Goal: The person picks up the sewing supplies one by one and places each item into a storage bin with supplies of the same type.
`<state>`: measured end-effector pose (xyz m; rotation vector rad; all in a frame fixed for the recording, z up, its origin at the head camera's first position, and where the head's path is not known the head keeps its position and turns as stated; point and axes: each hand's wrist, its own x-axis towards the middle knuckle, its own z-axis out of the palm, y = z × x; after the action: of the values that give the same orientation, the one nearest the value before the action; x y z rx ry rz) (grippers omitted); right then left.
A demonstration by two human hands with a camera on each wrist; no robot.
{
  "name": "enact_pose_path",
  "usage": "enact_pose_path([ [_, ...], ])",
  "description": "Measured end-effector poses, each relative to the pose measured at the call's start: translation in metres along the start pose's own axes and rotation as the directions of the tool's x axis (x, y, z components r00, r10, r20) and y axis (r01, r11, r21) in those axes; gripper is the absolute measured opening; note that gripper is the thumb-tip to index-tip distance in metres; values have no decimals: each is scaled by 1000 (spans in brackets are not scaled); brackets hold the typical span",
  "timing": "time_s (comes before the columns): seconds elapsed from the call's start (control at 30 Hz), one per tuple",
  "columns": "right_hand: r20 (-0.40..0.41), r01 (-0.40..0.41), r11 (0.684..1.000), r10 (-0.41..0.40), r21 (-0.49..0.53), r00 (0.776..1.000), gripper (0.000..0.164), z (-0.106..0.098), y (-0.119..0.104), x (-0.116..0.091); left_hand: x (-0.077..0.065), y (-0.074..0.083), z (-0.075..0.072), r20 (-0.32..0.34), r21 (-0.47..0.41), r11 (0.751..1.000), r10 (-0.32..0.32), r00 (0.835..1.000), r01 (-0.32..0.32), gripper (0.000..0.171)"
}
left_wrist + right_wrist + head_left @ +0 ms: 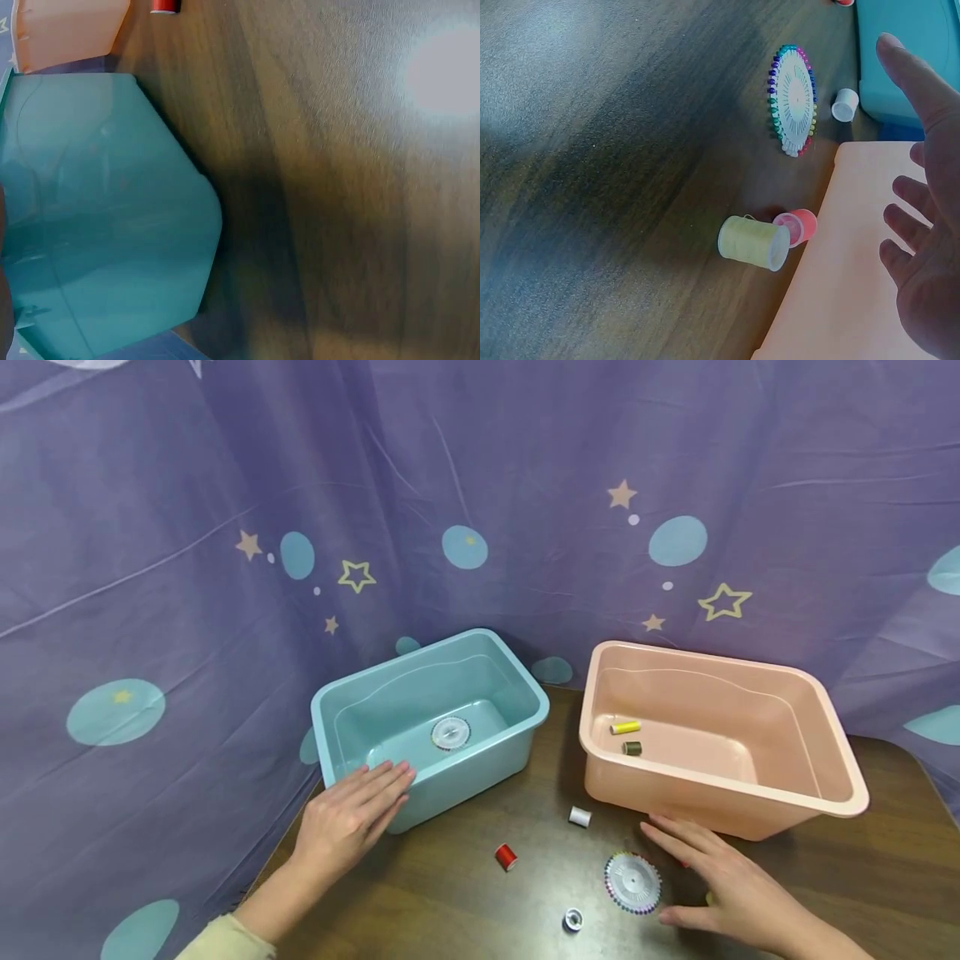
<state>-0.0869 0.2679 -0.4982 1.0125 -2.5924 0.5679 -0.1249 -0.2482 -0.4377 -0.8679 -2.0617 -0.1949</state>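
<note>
My left hand (347, 822) lies at the near left rim of the blue tub (471, 781), its fingers straight. Over the table, in front of the pink tub (697, 793), my right hand (723, 885) is spread with nothing in its fingers. Just left of it is a pin wheel (633, 882) edged with colourful pin heads. Beneath that hand, partly hidden in the head view, a pale yellow thread spool (754, 242) and a red-pink spool (801, 226) lie side by side, plain in the right wrist view.
A white spool (580, 817), a red spool (506, 857) and a small white-rimmed bobbin (573, 919) are on the wooden table. Another pin wheel (451, 733) lies inside the blue tub. The pink tub holds a yellow spool (625, 727) and an olive spool (632, 748). A purple curtain hangs behind.
</note>
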Motion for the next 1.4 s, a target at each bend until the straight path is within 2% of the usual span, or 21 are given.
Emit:
enact_pose_path([
  [0.2, 3, 3, 1000, -3, -7, 1000, 107, 1, 0, 0, -2, 8, 7, -73, 67, 997, -33, 997, 38, 34],
  [0.53, 25, -16, 999, 17, -28, 1000, 106, 2, -1, 0, -3, 18, 17, -160, 98, 987, -113, 981, 130, 32],
  [0.83, 38, -21, 999, 22, -39, 999, 106, 7, -3, 3, -1, 26, 17, -155, 123, 971, -184, 971, 203, 35],
  [1.13, 30, -3, 1000, 3, -12, 1000, 108, 15, -1, 7, -1, 30, 18, -180, 142, 965, -194, 964, 221, 34],
  [1.4, 88, -83, 996, 82, 11, 993, 108, 22, -4, 9, -2, 31, 21, -209, 136, 963, -201, 957, 232, 33],
])
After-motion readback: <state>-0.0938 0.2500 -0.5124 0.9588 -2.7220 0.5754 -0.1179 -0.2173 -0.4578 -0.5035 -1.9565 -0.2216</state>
